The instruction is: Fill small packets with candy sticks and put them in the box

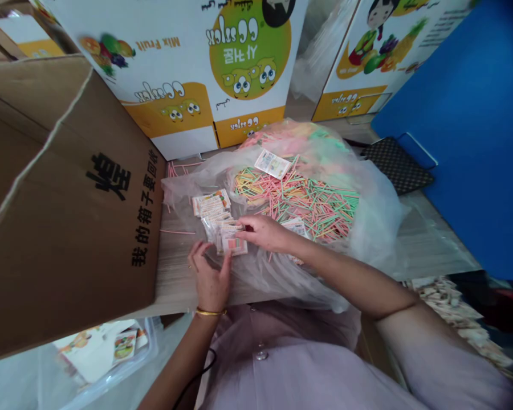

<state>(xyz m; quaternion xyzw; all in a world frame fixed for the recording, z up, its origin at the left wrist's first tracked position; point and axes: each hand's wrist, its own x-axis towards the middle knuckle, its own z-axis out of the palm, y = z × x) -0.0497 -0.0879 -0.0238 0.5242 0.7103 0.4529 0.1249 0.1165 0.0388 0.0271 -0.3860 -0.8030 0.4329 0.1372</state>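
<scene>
An overlapping row of small printed packets (216, 213) lies on the table and the edge of the plastic. My right hand (265, 232) reaches over from the right, thumb and fingers pinched at the top edge of the nearest packet (236, 245), whose window shows pink and green. Just below, my left hand (209, 279) has its fingers apart and curved, the thumb close to that packet's lower edge; whether it touches, I cannot tell. Behind my right hand, a heap of thin pink, green and yellow sticks (308, 202) spreads in a clear plastic bag (378, 210).
A brown carton (106, 239) walls off the left. Printed white-and-yellow boxes (175, 68) stand behind. One loose packet (273, 164) rests on the sticks, another (297, 228) beside my right wrist. At right are a dark patterned pouch (397, 165) and a blue panel (465, 136); lower left, a clear bin (149, 347).
</scene>
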